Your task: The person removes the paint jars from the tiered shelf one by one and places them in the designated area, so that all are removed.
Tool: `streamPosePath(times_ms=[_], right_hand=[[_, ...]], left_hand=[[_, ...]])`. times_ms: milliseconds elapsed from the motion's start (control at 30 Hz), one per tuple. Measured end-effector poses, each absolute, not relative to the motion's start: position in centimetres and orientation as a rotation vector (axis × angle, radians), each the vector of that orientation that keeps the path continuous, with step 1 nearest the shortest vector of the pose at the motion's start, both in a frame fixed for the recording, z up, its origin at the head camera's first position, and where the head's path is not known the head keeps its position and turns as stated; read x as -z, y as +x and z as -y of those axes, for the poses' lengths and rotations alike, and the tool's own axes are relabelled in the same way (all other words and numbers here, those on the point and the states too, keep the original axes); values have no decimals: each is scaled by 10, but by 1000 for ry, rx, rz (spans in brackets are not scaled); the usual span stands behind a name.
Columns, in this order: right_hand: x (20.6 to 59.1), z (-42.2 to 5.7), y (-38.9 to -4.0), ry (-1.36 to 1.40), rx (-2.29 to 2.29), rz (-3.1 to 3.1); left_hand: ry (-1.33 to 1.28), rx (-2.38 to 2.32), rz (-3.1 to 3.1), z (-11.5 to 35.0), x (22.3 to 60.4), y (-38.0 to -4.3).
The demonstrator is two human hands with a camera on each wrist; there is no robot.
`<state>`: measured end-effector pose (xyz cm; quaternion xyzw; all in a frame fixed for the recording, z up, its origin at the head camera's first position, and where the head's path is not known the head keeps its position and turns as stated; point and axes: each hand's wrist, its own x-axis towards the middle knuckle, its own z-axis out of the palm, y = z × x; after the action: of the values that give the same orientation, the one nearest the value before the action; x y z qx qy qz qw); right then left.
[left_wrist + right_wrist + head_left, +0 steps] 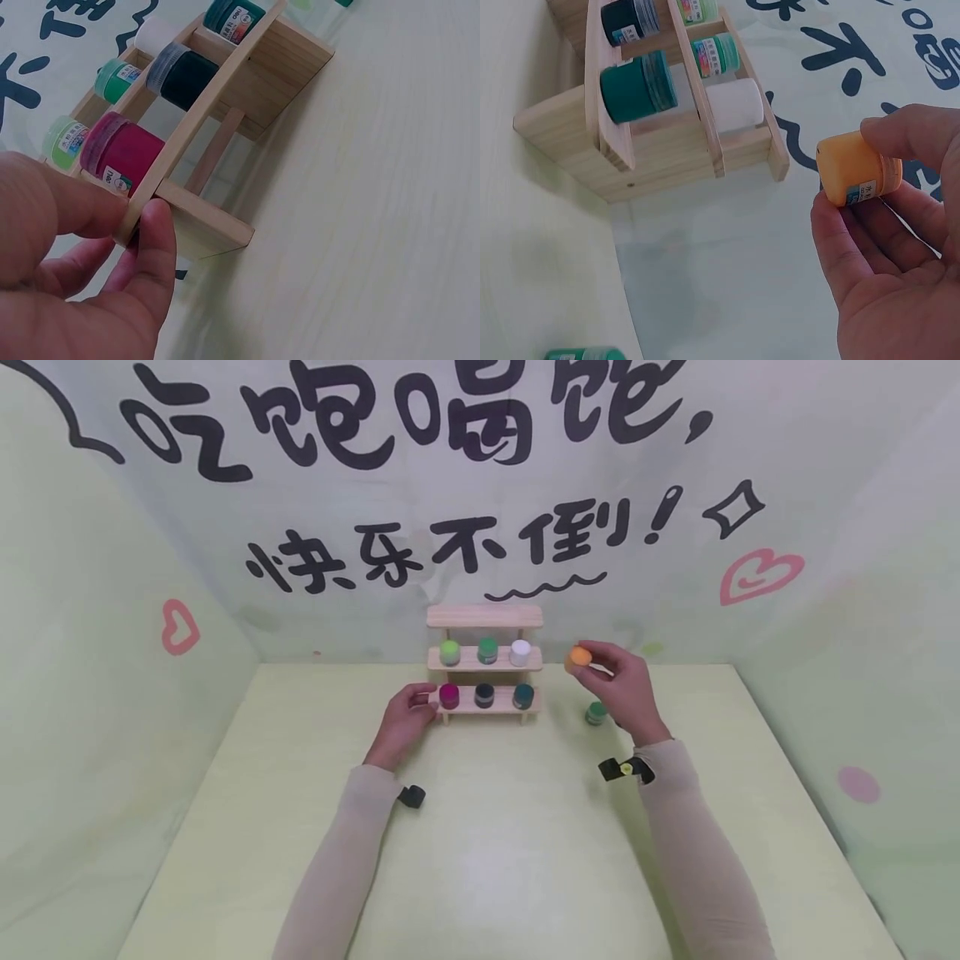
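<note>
Pale table point(480, 860), wall point(645, 610) behind. Head: right hand point(626, 689) pinches orange jar point(580, 657) beside jar-lined rack point(483, 617); green jar point(596, 713) nearby. Left wrist: left hand point(75, 315) pinches rack's end. Right wrist: open gap between orange jar and rack.

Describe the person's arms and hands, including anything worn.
The left sleeve and right sleeve are long and pale greyish-pink. The left hand and right hand are gloveless. A small black device sits at each wrist; the right one shows a yellow spot.
</note>
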<state>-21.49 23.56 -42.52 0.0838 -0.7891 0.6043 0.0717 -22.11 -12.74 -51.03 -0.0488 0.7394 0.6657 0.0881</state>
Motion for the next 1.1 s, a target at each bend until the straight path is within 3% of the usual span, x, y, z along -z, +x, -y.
streamPosePath(times_ms=[1100], right_hand=[[472,-319,-188,5,-1707,2442]], left_hand=[[-158,-2028,-2152,127,513,-224]])
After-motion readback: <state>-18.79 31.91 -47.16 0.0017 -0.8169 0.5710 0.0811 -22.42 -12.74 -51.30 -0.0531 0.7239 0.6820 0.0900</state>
